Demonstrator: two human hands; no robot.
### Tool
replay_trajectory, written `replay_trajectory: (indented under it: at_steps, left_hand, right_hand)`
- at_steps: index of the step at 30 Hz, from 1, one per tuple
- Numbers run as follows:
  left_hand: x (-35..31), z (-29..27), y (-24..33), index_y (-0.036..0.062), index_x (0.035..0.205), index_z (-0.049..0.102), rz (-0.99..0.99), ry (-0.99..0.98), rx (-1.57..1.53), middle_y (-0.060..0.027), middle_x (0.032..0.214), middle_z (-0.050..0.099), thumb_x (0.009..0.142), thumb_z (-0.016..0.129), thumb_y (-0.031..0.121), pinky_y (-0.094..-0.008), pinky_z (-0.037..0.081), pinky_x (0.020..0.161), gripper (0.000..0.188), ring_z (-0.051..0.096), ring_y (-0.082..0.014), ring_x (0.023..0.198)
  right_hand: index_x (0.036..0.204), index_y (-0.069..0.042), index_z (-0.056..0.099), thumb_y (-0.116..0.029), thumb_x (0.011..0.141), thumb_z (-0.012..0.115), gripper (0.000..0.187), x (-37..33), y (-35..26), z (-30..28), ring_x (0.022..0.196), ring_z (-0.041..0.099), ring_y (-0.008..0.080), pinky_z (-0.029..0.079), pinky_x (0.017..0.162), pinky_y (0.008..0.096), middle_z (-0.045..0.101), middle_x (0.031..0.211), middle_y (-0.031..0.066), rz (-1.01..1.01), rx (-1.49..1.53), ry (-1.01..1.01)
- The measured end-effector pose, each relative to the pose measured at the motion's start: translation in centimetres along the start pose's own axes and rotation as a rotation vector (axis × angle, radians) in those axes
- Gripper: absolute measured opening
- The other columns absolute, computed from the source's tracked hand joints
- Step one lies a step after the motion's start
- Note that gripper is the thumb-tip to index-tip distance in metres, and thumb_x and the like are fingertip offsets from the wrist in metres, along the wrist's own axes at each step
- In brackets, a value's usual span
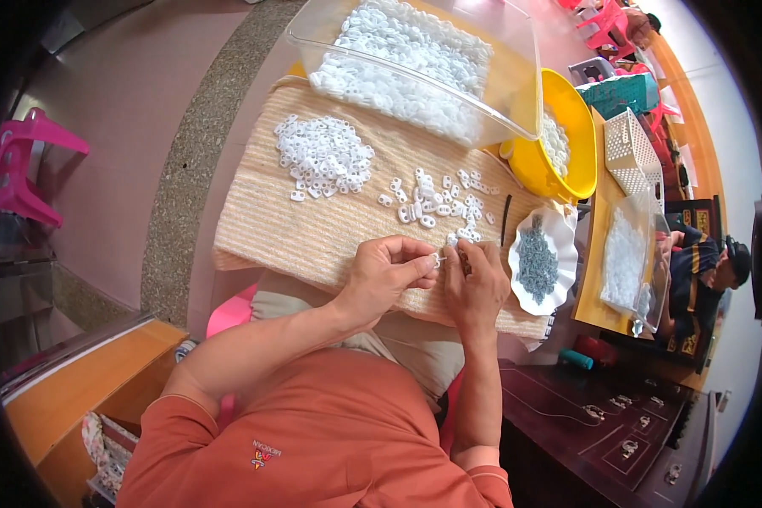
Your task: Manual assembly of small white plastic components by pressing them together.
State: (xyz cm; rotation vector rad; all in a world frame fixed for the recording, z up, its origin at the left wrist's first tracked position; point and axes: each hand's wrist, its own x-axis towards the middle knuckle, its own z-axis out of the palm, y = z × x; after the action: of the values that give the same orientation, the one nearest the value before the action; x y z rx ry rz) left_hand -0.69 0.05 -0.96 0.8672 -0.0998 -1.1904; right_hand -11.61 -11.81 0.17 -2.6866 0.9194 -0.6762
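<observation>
My left hand (383,273) is closed in a pinch on a small whitish plastic piece (437,262) above the near edge of the cloth-covered table. Just right of it, my right hand (477,284) has its fingers bent down and drawn together beside a few white pieces; what they grip, if anything, is hidden. Beyond both hands lie scattered white two-hole plastic pieces (427,203), with a larger pile of them (323,157) farther left. A white wavy-rimmed dish (566,245) of small grey parts (537,264) stands right of my right hand.
A large clear bin (508,118) of white pieces stands at the back, beside a yellow basin (529,165). On the striped cloth (267,222) lies a thin black strip (505,220). Another person (694,271) sits at the right by a clear tray (652,292). Pink stool (30,161) far left.
</observation>
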Motion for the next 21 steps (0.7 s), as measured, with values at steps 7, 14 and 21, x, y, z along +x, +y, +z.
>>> replay_trajectory:
  at_steps: [7, 14, 21]
  left_hand:
    - [0.0, 0.2, 0.1, -0.0016, 0.099, 0.06, -0.009, 0.006, 0.006, -0.006, 0.09, 0.064, 0.086, 0.064, 0.004, -0.0263, 0.056, 0.073, 0.015, 0.063, -0.0117, 0.078]
    - [0.0, 0.2, 0.1, -0.0014, 0.099, 0.06, -0.013, 0.009, 0.013, -0.006, 0.089, 0.064, 0.085, 0.066, 0.006, -0.0259, 0.055, 0.072, 0.017, 0.063, -0.0115, 0.077]
    - [0.0, 0.1, 0.0, -0.0014, 0.097, 0.061, -0.002, 0.0, 0.001, -0.006, 0.087, 0.064, 0.085, 0.065, 0.006, -0.0261, 0.055, 0.071, 0.014, 0.063, -0.0113, 0.075]
  right_hand:
    - [0.089, -0.004, 0.067, -0.015, 0.078, 0.071, 0.017, 0.9, -0.1, -0.6, 0.063, 0.061, 0.0218, 0.047, 0.058, 0.0319, 0.06, 0.079, 0.0098, 0.013, 0.07, -0.047]
    - [0.086, -0.003, 0.067, -0.014, 0.078, 0.072, 0.015, 1.3, 0.3, -0.5, 0.061, 0.061, 0.0202, 0.047, 0.057, 0.0305, 0.06, 0.076, 0.0101, 0.069, 0.126, -0.125]
    - [0.084, -0.001, 0.066, -0.012, 0.078, 0.071, 0.013, 1.3, 0.7, -0.5, 0.06, 0.06, 0.0194, 0.047, 0.056, 0.0293, 0.061, 0.075, 0.0105, 0.08, 0.163, -0.138]
